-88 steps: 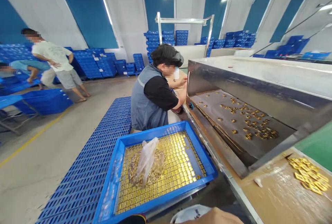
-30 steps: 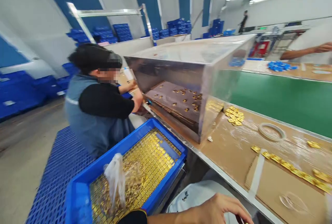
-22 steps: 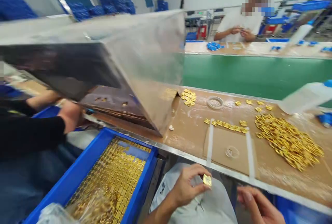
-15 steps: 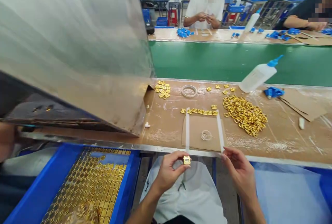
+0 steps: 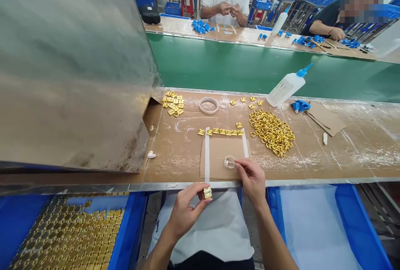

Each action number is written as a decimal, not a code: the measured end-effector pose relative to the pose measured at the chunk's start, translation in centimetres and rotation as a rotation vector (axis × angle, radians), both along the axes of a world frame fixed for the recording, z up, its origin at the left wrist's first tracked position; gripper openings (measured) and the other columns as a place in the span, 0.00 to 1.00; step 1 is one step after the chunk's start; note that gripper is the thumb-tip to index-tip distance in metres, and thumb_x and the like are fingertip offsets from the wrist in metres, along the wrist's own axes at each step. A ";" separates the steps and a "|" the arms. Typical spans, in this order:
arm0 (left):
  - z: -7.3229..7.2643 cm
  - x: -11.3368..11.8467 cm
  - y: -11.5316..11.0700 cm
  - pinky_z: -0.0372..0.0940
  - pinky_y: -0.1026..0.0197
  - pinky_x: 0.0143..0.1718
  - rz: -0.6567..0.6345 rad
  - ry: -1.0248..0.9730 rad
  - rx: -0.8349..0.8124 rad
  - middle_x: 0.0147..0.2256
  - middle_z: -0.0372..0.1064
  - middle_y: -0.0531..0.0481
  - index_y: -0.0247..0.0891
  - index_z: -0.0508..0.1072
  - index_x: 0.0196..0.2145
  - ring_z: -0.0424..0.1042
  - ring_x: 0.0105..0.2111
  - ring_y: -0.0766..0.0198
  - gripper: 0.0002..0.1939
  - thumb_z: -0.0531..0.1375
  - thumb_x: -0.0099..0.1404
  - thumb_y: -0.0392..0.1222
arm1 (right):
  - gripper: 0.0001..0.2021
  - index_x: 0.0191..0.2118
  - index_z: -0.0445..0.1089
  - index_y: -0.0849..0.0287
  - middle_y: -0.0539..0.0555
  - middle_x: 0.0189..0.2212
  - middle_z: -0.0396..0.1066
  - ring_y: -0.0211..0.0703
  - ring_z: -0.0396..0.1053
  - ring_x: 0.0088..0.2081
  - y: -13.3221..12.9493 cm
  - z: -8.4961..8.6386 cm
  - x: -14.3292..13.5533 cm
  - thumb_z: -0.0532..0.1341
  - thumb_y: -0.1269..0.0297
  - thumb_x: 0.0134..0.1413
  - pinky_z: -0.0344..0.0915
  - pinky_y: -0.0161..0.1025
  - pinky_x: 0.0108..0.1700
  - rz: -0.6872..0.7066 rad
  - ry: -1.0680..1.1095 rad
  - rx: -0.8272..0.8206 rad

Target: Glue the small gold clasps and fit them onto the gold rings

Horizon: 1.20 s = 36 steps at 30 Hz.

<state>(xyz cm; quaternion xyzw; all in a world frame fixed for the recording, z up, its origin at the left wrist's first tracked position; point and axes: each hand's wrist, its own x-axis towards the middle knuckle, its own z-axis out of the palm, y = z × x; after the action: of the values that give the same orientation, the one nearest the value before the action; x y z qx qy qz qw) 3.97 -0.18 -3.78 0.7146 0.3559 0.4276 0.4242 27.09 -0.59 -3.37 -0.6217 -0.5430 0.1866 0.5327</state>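
Observation:
My left hand (image 5: 189,207) pinches a small square gold metal piece (image 5: 208,192) between thumb and fingertips, just in front of the table edge. My right hand (image 5: 252,180) is closed at the right rim of a small clear round dish (image 5: 229,162), its fingertips on a thin stick that leans out of the dish; they mostly cover it. The dish rests on a cardboard sheet (image 5: 218,170) with white tape strips down both sides. Along the sheet's far edge lies a row of gold pieces (image 5: 222,131).
A heap of gold rings (image 5: 271,130) lies to the right, a pile of gold pieces (image 5: 173,103) to the left. A tape roll (image 5: 208,105) and a tilted bottle (image 5: 286,90) are behind. Blue bins (image 5: 133,228) flank me; a metal panel (image 5: 78,74) stands left. Two people sit opposite.
My right hand has moved left from the cardboard's right front corner to the dish and closed at the stick. The left hand still holds the gold piece. The view has shifted right.

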 end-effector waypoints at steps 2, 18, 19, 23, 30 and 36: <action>-0.2 0.5 0.2 0.70 0.68 0.32 -0.024 -0.014 0.001 0.32 0.78 0.51 0.39 0.77 0.47 0.74 0.27 0.67 0.10 0.65 0.68 0.39 | 0.07 0.37 0.80 0.54 0.52 0.30 0.75 0.42 0.72 0.30 0.4 0.3 -0.1 0.64 0.63 0.64 0.68 0.35 0.29 -0.003 -0.035 0.030; 0.7 3.6 2.5 0.67 0.66 0.34 -0.128 -0.119 -0.266 0.33 0.74 0.48 0.36 0.79 0.44 0.71 0.31 0.65 0.10 0.66 0.66 0.40 | 0.08 0.38 0.79 0.54 0.51 0.31 0.72 0.41 0.71 0.32 1.3 1.3 -0.1 0.62 0.71 0.65 0.70 0.35 0.34 0.037 -0.220 0.068; 0.8 3.5 2.5 0.67 0.66 0.33 -0.087 -0.100 -0.286 0.33 0.73 0.49 0.36 0.79 0.45 0.70 0.30 0.66 0.10 0.66 0.65 0.38 | 0.08 0.37 0.79 0.54 0.51 0.31 0.72 0.41 0.71 0.32 1.2 1.3 -0.2 0.62 0.70 0.65 0.70 0.36 0.33 0.021 -0.196 0.055; 0.7 3.6 2.3 0.68 0.66 0.32 -0.031 -0.109 -0.412 0.32 0.73 0.50 0.36 0.80 0.44 0.70 0.29 0.67 0.11 0.65 0.63 0.37 | 0.07 0.37 0.79 0.54 0.51 0.31 0.74 0.42 0.72 0.32 0.8 1.0 -0.5 0.63 0.69 0.64 0.70 0.36 0.32 -0.036 -0.071 0.020; 0.6 4.5 2.8 0.71 0.66 0.32 -0.045 -0.129 -0.539 0.35 0.76 0.46 0.34 0.80 0.44 0.74 0.31 0.65 0.12 0.65 0.62 0.37 | 0.06 0.36 0.80 0.54 0.52 0.32 0.77 0.43 0.75 0.33 0.5 0.3 -0.7 0.65 0.66 0.63 0.71 0.37 0.34 -0.081 0.029 0.025; 0.9 4.8 3.3 0.74 0.62 0.36 -0.096 -0.034 -0.482 0.35 0.79 0.45 0.34 0.80 0.44 0.77 0.32 0.62 0.12 0.65 0.62 0.38 | 0.10 0.35 0.79 0.57 0.55 0.30 0.79 0.46 0.76 0.31 0.4 -0.2 -0.8 0.63 0.58 0.65 0.74 0.40 0.34 -0.131 0.109 -0.020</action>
<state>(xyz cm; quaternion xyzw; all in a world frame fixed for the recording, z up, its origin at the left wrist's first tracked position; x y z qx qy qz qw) 8.77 3.14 -2.87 0.6016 0.4061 0.3217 0.6079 26.30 -0.15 -3.57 -0.6503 -0.4695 0.1903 0.5661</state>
